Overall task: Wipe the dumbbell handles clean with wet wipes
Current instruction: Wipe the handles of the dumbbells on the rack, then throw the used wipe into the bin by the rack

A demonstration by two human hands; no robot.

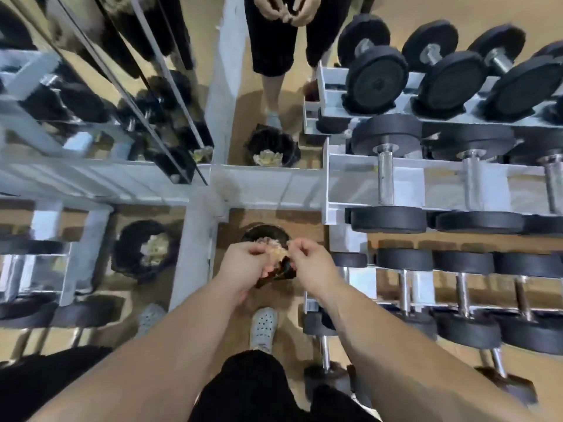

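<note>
A white metal rack (335, 190) fills the right side. Its tiers are loaded with black-ended dumbbells (386, 178) whose chrome handles run near to far. A mirror (286, 95) on the far side repeats the rack, the bin and the person's legs. On the tan floor (304, 220), just left of the rack's end, sits a black bin (253, 231) with crumpled wipes in it. The hands hang over its near rim and hide most of it. A pale perforated shoe (263, 328) stands nearer.

Both bare forearms reach forward over the bin. The left hand (243, 264) has its fingers curled round a dark packet (281, 271) and the pale wet wipe (277, 253). The right hand (313, 263) pinches the wipe's right edge between thumb and fingertips, its other fingers curled. The wipe is held between the hands, apart from every dumbbell handle.
</note>
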